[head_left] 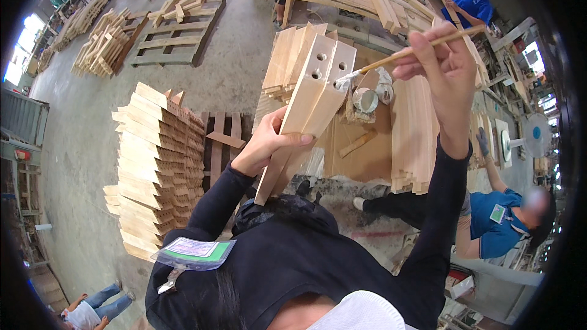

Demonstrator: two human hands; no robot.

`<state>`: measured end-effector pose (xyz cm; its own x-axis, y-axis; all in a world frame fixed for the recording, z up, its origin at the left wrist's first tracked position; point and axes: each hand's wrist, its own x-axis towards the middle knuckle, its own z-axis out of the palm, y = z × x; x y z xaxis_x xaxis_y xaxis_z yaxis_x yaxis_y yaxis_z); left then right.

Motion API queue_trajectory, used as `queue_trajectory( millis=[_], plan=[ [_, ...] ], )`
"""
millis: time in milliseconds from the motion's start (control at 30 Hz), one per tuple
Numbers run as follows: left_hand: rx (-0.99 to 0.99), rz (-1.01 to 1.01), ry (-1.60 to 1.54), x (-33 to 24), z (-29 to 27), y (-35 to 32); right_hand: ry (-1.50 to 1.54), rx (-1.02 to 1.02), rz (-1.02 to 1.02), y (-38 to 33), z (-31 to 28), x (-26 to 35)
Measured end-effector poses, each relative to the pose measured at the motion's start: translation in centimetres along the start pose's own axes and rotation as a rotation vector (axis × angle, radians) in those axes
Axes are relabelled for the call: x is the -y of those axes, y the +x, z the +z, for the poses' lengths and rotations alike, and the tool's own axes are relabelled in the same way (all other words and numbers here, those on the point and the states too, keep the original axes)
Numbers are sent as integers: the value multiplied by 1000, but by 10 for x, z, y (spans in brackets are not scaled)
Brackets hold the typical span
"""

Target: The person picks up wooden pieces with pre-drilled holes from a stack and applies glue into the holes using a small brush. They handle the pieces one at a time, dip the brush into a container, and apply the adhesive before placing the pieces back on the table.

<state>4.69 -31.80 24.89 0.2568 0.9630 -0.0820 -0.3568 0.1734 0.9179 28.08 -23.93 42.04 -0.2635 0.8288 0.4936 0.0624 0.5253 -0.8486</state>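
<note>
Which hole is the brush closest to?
The lower hole in the right-side wooden piece held by the left hand. The brush has its white tip right beside it; the other three holes are farther.

Bright, diffuse light; white glare at the left window (pixel 33 25); curved, black-rimmed edges; outermost detail perhaps soft.

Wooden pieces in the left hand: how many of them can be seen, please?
2 are visible, held together by the left hand: the left piece and the right piece, side by side. Others may be hidden underneath.
</note>
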Motion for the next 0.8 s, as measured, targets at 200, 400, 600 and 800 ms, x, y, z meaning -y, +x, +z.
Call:
queue_trajectory(
  millis=[200, 400, 600, 800],
  plan=[
    [78, 16, -5, 2, -14, -5, 234, -338, 70, -24, 10, -36],
    [91, 28, 31, 3, -23, -10, 377, -438, 75, -46, 39, -58],
    [72, 23, 24, -1, -24, -12, 314, -443, 75, -58, 45, -57],
    [70, 21, 23, -2, -25, -12, 301, -453, 53, -66, 34, -57]
  ],
)
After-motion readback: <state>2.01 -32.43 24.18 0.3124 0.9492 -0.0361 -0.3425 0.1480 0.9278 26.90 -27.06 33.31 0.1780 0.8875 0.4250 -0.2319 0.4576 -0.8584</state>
